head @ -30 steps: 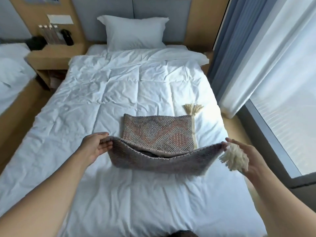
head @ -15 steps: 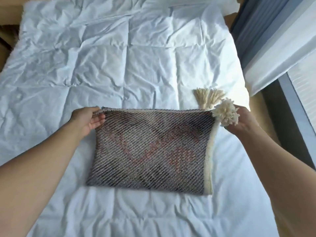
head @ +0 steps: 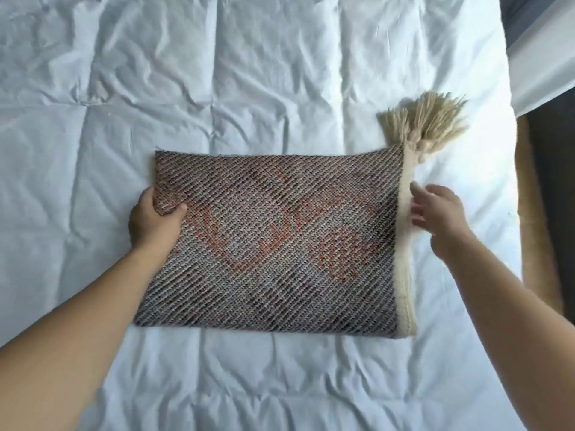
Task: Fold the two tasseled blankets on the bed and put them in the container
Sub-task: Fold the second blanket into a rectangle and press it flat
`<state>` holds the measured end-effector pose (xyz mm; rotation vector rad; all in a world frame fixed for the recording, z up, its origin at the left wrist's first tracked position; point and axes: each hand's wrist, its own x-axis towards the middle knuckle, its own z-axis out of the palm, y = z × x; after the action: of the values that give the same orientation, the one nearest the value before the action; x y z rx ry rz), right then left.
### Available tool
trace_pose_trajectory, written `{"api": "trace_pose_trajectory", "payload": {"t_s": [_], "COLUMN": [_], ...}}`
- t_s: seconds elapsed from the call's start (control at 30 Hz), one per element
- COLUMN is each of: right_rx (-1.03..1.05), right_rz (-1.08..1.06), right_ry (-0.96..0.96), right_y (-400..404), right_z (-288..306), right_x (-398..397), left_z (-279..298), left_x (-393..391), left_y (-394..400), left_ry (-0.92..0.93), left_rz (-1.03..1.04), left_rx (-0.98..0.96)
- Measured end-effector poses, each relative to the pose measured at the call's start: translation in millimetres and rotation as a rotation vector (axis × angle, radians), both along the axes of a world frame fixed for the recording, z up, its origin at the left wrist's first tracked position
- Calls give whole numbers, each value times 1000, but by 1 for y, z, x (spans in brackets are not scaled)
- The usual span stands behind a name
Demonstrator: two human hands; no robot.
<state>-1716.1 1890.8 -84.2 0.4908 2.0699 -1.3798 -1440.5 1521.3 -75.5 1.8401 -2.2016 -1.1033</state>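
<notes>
Lying between left hand [head: 154, 219], right hand [head: 437, 213], folded blanket [head: 277, 241]

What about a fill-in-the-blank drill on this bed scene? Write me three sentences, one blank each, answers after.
1. The folded blanket lies flat on the white ____.
2. The cream tassels sit at the blanket's far ____ corner.
3. The ____ hand grips the blanket's edge, thumb on top, while the other hand hovers open by the cream border.

Answers: duvet; right; left
</notes>
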Motion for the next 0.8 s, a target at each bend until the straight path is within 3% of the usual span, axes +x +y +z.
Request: {"api": "trace_pose_trajectory", "payload": {"t_s": [0.07, 0.2, 0.37, 0.53, 0.8], "right_rx": [95, 9, -84, -113, 293], "right_rz": [83, 85, 59, 3, 80], "right_ry": [15, -186, -332, -257, -284], "right_y": [18, 52, 67, 85, 150], "right_z": [-14, -15, -9, 13, 20], "right_x": [56, 142, 163, 183, 309], "left_z": [-7, -14, -9, 15, 39], "left_x": [30, 88, 134, 155, 268], "left_y": [24, 43, 45, 66, 137], "left_ry": [-12, -82, 35, 140, 4], "left_rz": [90, 28, 148, 181, 109], "left_rx": [59, 186, 471, 462, 548]}}
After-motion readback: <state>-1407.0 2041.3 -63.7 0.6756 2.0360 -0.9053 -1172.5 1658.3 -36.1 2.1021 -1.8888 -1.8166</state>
